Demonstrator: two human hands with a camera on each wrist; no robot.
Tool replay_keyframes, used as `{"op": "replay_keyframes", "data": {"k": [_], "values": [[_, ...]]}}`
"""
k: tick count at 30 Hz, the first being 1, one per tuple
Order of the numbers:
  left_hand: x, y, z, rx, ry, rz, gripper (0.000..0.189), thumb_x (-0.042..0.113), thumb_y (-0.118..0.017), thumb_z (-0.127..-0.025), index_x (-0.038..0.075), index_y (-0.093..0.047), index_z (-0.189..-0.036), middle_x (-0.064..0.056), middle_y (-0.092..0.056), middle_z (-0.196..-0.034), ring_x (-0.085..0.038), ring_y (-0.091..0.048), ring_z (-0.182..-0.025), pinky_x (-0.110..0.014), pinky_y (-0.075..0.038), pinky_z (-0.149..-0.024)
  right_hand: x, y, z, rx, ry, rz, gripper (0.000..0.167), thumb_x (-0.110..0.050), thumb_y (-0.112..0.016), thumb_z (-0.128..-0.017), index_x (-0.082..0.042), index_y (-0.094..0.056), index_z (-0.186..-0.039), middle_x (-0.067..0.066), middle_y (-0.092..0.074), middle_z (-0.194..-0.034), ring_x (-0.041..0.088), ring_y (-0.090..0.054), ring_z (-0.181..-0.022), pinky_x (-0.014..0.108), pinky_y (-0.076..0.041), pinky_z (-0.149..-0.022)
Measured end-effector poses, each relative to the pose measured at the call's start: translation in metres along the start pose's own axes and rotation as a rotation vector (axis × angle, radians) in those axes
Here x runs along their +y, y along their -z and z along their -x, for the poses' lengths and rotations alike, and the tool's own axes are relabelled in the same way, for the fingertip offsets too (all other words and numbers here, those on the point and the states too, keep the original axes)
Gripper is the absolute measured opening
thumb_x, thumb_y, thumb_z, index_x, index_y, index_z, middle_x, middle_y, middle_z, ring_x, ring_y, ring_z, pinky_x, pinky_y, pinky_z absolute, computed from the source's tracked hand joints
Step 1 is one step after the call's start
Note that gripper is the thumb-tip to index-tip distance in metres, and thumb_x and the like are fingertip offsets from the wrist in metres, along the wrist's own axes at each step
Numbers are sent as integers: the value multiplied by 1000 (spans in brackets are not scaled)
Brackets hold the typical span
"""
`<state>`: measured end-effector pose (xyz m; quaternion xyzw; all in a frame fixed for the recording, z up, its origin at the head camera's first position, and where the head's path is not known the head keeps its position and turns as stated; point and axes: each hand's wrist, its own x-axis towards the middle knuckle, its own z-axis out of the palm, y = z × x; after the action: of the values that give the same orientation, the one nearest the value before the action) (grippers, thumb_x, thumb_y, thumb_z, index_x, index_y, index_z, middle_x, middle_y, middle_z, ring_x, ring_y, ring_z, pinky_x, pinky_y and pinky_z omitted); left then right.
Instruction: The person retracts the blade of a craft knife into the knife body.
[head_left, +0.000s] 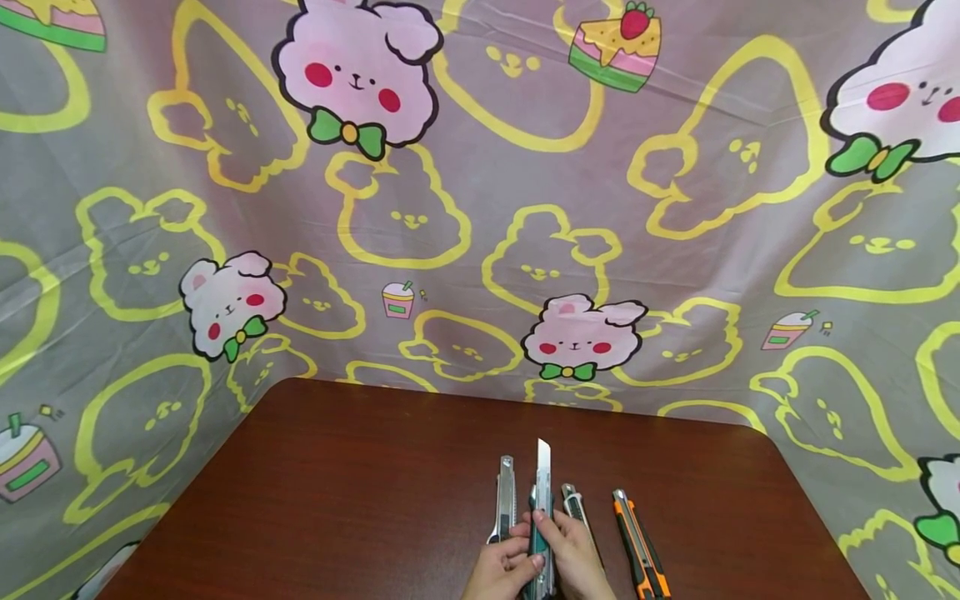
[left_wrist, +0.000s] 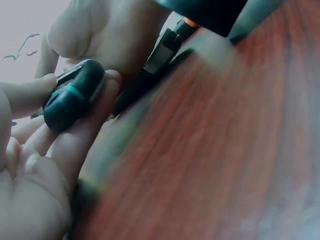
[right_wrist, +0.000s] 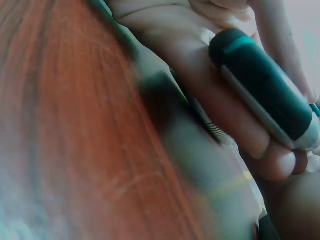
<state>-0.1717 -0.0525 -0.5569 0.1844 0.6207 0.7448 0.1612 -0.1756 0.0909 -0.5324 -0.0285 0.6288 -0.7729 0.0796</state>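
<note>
A dark green and silver utility knife (head_left: 542,537) is held between both hands, its blade (head_left: 543,454) out and pointing to the far side of the table. My left hand (head_left: 497,573) pinches its lower part, thumb on top. Higher up, my right hand (head_left: 576,557) grips the handle with the thumb lying along it. The left wrist view shows the rounded dark end of the knife (left_wrist: 75,95) between thumb and fingers. In the right wrist view, the handle (right_wrist: 265,85) rests against the curled right fingers (right_wrist: 230,115).
On the brown table (head_left: 360,483), a silver utility knife (head_left: 506,496) lies left of the hands. To their right lie a dark and silver utility knife (head_left: 576,504), partly hidden, and an orange and black one (head_left: 640,546). A patterned cloth (head_left: 450,292) surrounds the table's back and sides.
</note>
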Motion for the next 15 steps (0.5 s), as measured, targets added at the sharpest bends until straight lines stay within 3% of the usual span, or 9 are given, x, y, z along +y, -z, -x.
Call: {"op": "replay_keyframes", "data": {"k": [6, 15], "values": [[1, 0, 0, 21, 19, 9, 34, 7, -59, -92, -19, -59, -114, -36, -65, -103, -1, -67, -80, -15, -54, -69, 0, 0, 0, -5, -25, -10, 46, -17, -48, -101, 25, -45, -120, -2, -74, -88, 8, -69, -81, 21, -55, -75], [-1, 0, 0, 4, 14, 23, 35, 8, -58, -93, -19, -59, -115, -36, -66, -102, -2, -68, -79, -16, -54, -70, 2, 1, -1, 3, -12, -9, 47, -17, -49, -101, 26, -45, -120, 0, -74, -88, 9, -69, -81, 22, -55, -75]]}}
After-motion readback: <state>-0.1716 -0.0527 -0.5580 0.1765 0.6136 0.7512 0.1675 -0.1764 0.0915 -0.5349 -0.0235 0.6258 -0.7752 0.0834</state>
